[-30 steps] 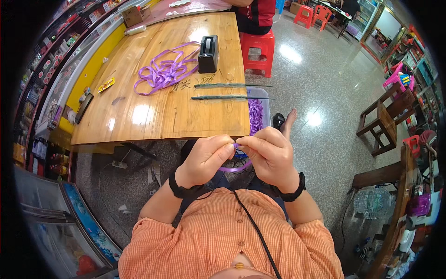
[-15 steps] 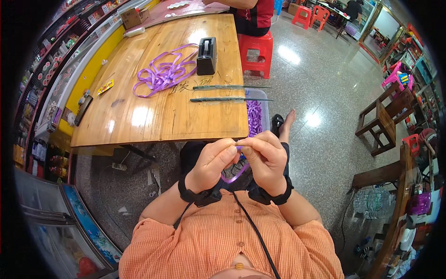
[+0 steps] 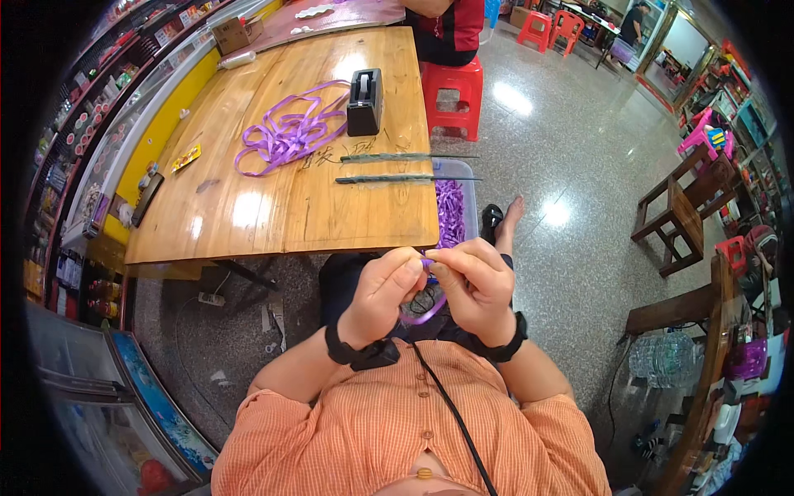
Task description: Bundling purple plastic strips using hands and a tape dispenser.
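Observation:
My left hand and my right hand meet in front of my chest, fingertips pinched together on a short piece of purple ribbon that loops down between them. Both hands are below the near edge of the wooden table. On the table lie a loose heap of purple ribbon, a black tape dispenser and two long dark green sticks. A clear box of purple ribbon pieces stands by the table's right edge, just beyond my hands.
A red plastic stool with a seated person in red and black stands at the table's far end. Wooden chairs are at the right, a glass display counter at the left, and a floor socket strip under the table.
My hands have stayed together on the ribbon, shifting slightly nearer to my chest; the fingers have worked the loop a little.

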`<state>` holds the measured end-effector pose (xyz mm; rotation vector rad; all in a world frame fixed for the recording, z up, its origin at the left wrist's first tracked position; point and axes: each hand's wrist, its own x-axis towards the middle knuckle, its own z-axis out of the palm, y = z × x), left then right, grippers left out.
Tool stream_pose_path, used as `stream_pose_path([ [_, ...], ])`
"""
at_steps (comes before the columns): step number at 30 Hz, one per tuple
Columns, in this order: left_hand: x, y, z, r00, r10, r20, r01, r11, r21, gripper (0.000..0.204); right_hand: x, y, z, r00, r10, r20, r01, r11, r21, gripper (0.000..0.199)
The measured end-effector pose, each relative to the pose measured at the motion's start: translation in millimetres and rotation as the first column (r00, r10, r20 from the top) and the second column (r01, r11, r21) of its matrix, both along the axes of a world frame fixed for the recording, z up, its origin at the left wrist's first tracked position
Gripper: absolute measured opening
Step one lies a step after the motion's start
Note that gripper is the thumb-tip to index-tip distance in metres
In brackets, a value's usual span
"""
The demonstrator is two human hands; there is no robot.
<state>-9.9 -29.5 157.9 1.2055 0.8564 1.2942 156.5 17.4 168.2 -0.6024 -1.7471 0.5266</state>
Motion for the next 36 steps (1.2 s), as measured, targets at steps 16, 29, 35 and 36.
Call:
stream_pose_path([
  [16,19.1,-14.5,-6.5,0.999,0.039,0.033,-0.042,0.993,0.112,0.023,3.1,-13.0,-10.9,0.994,0.061,-0.093,-0.053,0.995,0.085,0.022],
  [29,7.4,-3.4,6.9,0.969,0.011,-0.248,0.032,0.985,0.169,0.026,15.4,-8.1,-5.6,0.988,0.150,-0.035,-0.152,0.988,-0.040,0.021],
  [35,2.0,19.3,2.1,0.989,-0.134,-0.061,0.132,0.991,-0.037,0.029,26.4,12.1,-10.9,0.980,0.201,0.014,-0.186,0.929,-0.322,0.028],
  [36,2.0,22.7,3.0,0.989,-0.137,-0.060,0.135,0.990,-0.034,0.029,28.8,13.4,-11.4,0.980,0.198,0.016,-0.182,0.930,-0.319,0.028],
])
